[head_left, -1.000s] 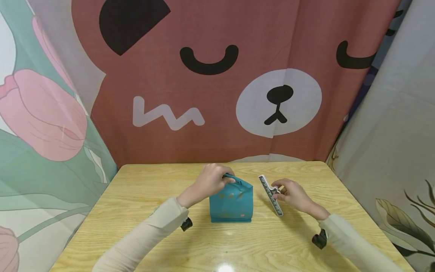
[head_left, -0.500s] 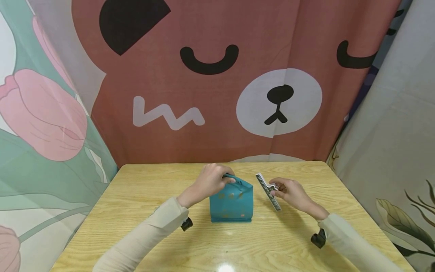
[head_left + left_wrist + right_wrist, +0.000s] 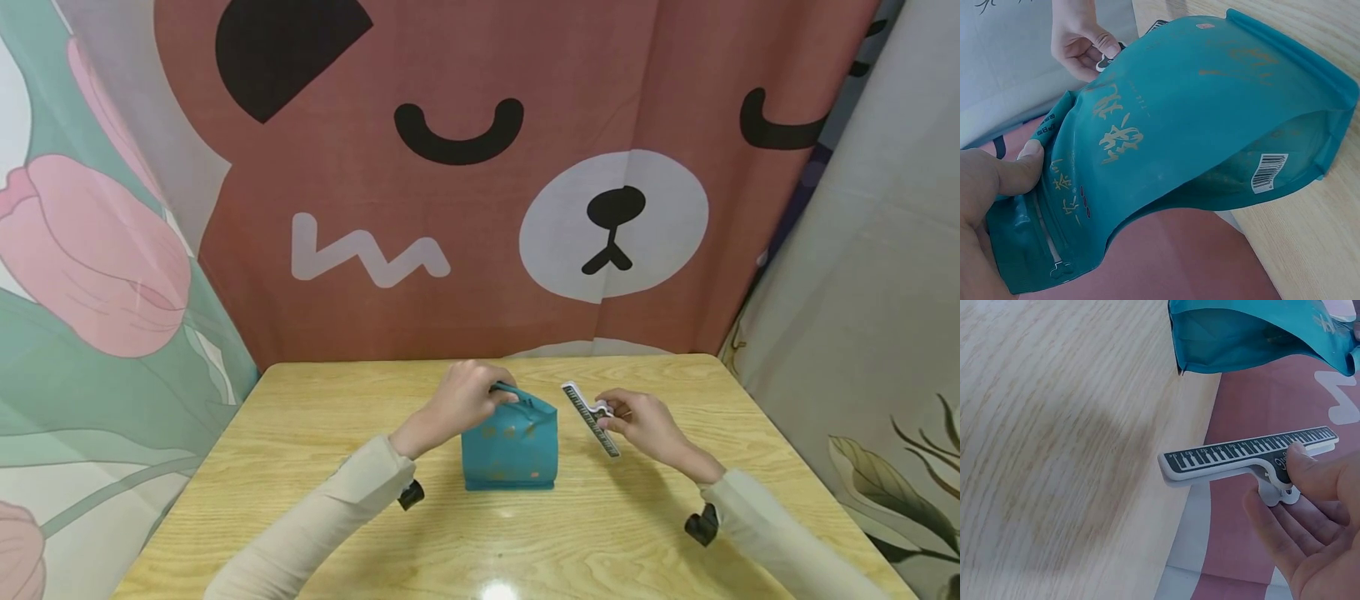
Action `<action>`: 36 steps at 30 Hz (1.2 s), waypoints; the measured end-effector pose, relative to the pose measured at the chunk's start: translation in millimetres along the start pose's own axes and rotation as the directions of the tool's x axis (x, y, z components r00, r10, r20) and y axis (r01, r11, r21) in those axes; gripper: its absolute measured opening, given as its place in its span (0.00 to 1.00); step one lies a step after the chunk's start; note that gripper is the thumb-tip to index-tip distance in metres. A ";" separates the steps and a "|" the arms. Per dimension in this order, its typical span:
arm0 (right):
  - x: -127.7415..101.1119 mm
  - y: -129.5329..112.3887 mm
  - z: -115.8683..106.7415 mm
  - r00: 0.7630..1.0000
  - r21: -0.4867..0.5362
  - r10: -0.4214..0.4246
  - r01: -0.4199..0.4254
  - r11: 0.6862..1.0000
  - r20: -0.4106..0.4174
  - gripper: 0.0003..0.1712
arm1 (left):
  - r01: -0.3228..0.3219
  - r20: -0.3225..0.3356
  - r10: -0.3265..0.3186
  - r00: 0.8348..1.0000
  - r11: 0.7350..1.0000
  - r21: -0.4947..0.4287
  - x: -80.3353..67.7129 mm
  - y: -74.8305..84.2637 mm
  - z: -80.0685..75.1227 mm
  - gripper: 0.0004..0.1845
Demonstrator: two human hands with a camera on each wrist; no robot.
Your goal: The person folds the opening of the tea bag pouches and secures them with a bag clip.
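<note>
On the table (image 3: 570,533), the teal bag (image 3: 510,454) is gripped by the left hand (image 3: 472,392) at its partly hidden top, its barcode (image 3: 1269,173) being shown only in the left wrist view, while to its right the clip (image 3: 591,420) is pinched at its handles between thumb and fingers of the right hand (image 3: 648,427).

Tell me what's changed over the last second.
The long, straight black-and-white clip, pinched in the right hand, has shifted slightly left, toward the boxy teal pouch with gold lettering, and a little higher in the head view. Nothing was newly gripped or let go. The left hand still holds the pouch's top, and the pouch stays in place.
</note>
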State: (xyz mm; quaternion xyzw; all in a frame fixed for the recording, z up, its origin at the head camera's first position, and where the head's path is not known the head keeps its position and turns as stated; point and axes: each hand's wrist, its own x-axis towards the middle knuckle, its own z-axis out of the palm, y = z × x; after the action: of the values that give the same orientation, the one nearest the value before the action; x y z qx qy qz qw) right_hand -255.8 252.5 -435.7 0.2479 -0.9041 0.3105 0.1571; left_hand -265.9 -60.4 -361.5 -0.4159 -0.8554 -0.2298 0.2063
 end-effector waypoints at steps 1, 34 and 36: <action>0.2 0.1 -0.2 1.000 0.000 -0.003 0.003 1.000 -0.007 0.19 | 0.000 0.000 0.000 1.000 1.000 0.001 0.0 0.0 -0.1 0.03; 5.2 -16.8 -1.3 0.981 -0.006 -0.072 0.073 0.997 -0.182 0.20 | -0.001 -0.001 0.001 1.000 1.000 -0.001 0.2 -0.4 0.8 0.04; 5.9 -19.4 -0.9 0.975 -0.015 -0.090 0.089 0.996 -0.205 0.19 | 0.000 -0.001 0.000 1.000 1.000 -0.002 0.5 -0.3 0.7 0.04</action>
State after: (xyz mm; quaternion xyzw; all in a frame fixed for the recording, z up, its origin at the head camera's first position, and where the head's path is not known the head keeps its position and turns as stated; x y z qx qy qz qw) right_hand -249.9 237.8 -423.0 0.2547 -0.8719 0.3246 0.2639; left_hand -266.6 -59.8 -361.9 -0.4158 -0.8552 -0.2307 0.2060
